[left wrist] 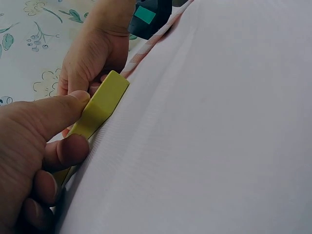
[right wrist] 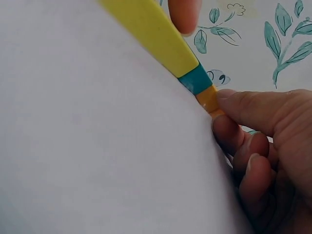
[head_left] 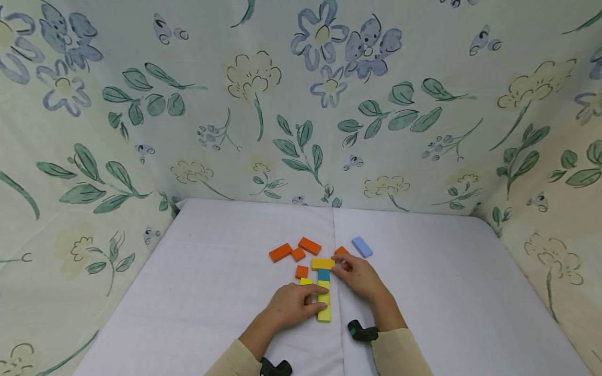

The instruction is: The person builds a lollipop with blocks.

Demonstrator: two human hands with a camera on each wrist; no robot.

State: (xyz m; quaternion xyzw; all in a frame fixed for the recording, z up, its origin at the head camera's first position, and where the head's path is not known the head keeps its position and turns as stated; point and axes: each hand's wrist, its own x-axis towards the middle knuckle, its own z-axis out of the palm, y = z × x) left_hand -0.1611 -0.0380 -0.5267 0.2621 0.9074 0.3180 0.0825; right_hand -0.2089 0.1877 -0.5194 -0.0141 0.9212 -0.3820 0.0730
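In the head view a column stands on the white cloth: a long lime-yellow block [head_left: 324,315], a small teal block [head_left: 323,274] above it, and an amber block [head_left: 321,264] lying crosswise at the top. My left hand [head_left: 289,307] grips the lime block, thumb on one side and fingers on the other, as the left wrist view also shows. With thumb and forefinger my right hand [head_left: 361,278] pinches the right end of the amber block, which meets the teal block [right wrist: 196,80] in the right wrist view. A small yellow block [head_left: 305,281] lies partly hidden behind my left hand.
Left of the column lies a small orange-red block [head_left: 302,271]. Farther back are two longer orange-red blocks [head_left: 280,253] with a small one [head_left: 298,254] between them. Another orange-red block [head_left: 341,250] and a light blue block [head_left: 362,247] lie beyond my right hand. Floral fabric [head_left: 301,172] surrounds the table.
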